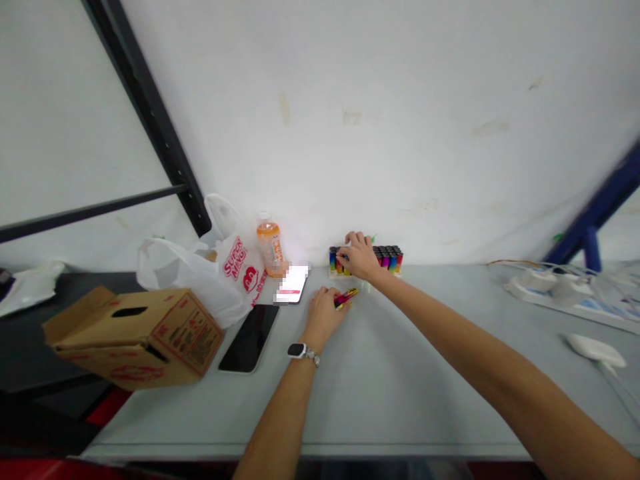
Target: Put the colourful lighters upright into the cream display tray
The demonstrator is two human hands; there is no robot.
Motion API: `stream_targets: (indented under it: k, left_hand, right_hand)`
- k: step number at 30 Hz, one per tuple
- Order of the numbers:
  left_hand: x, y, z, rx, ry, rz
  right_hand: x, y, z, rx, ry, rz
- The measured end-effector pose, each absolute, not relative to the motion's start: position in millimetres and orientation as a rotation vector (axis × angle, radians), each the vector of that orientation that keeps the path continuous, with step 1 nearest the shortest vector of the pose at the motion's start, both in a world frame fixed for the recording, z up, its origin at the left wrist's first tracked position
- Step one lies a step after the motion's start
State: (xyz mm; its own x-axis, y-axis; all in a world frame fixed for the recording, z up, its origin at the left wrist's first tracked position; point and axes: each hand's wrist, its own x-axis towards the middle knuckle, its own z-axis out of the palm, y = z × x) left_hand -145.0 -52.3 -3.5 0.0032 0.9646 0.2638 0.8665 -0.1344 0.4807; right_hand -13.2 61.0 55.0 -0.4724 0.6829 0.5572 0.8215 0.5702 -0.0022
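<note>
A row of colourful lighters point(393, 259) with dark tops stands packed in a low tray near the wall. My right hand point(359, 256) is over the left part of that row, fingers bent down at the tops; whether it grips one is hidden. Closer to me, my left hand point(326, 312), with a watch on the wrist, holds a pink and yellow lighter point(347, 298) that points to the right, just above the grey table point(390, 387).
To the left are a lit phone point(295, 283), an orange-capped bottle point(271, 248), a white plastic bag point(215, 280), a dark phone point(249, 339) and a cardboard box point(145, 337). At the right lie a power strip point(580, 303) and a white charger point(595, 349).
</note>
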Motion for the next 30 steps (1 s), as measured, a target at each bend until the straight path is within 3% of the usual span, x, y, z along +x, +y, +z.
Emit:
stream_targets:
  k: [11,16,22,30]
  left_hand:
    - [-145.0,-49.2,-1.5,2.007,2.046,0.698]
    - [-142.0,-43.4,-4.5,2.081,1.812,1.066]
    - [-127.9,-43.9,4.4,1.680,1.217,1.533]
    - [-103.2,-61.7,15.8,1.290,0.947,1.668]
  right_hand:
    - [9.1,1.8,22.1,-1.171,-2.116,-0.195]
    - [21.8,-14.7,-6.1,-1.109,-1.899,0.060]
    - [33.0,-14.2,-16.9,-1.067,-1.595,0.384]
    - [31.8,-14.2,-24.1,-1.083,-1.578,0.601]
